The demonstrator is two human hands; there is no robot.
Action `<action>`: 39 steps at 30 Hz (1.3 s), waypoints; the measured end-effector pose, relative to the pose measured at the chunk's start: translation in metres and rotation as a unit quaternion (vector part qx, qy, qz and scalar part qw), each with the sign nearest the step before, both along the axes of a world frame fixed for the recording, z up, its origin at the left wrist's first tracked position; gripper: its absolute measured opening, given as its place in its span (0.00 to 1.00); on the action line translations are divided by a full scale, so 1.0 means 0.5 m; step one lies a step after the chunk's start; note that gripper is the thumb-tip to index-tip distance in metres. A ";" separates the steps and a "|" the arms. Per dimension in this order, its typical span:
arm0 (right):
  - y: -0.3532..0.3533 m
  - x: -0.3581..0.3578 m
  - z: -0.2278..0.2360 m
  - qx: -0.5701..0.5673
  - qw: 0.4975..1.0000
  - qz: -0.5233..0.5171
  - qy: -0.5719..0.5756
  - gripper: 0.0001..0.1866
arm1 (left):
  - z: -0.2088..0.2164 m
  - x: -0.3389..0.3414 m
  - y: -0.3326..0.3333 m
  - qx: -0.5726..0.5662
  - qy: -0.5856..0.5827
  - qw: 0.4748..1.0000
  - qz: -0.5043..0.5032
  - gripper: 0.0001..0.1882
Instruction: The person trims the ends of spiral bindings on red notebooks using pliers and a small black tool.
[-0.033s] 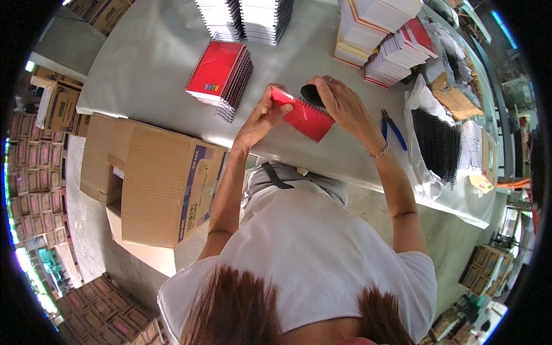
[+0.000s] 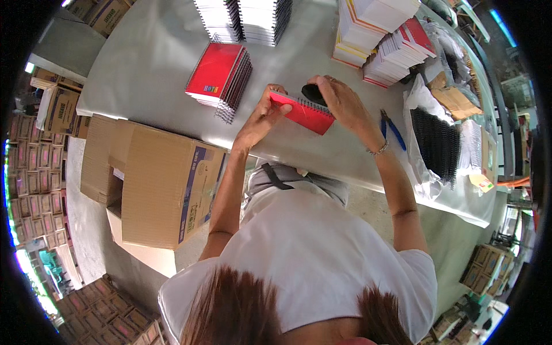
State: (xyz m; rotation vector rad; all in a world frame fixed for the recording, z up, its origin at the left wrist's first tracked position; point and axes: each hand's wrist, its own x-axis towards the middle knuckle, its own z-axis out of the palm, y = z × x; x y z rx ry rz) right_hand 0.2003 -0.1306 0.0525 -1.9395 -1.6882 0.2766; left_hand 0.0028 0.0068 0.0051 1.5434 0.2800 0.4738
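Observation:
My left hand [image 2: 264, 115] grips the left end of a small red spiral notebook [image 2: 310, 119], thumb across its cover. The notebook is held above the table, its dark wire coil [image 2: 313, 105] along the far edge. In my right hand [image 2: 342, 102] is a black rounded object [image 2: 314, 94], its kind unclear, close against the coil near the notebook's right end. Whether it touches the coil I cannot tell. A stack of red spiral notebooks [image 2: 215, 68] lies to the left. Right of my right hand rest blue-handled pliers [image 2: 394, 130].
Tall stacks of white spiral-bound pads [image 2: 265, 22] stand at the back. Unbound books [image 2: 395, 57] are piled at the back right. Several black coils [image 2: 438, 144] lie on plastic at the right. An open cardboard box [image 2: 155, 184] stands at the table's near left edge.
The notebook has tilted, its lower right corner rising slightly and more of its coil showing. My hands stay in nearly the same places.

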 end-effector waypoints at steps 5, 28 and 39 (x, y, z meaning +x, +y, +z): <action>-0.005 0.002 0.032 0.062 0.932 -0.009 0.358 0.21 | -0.006 0.002 -0.005 -0.016 -0.018 1.000 0.010 0.15; -0.066 -0.081 0.020 0.078 0.933 0.124 -0.328 0.38 | -0.012 0.009 -0.017 -0.018 -0.019 0.999 0.039 0.15; -0.028 0.022 0.099 -0.034 0.890 0.083 0.447 0.28 | 0.003 0.004 -0.034 0.029 -0.054 0.995 0.080 0.22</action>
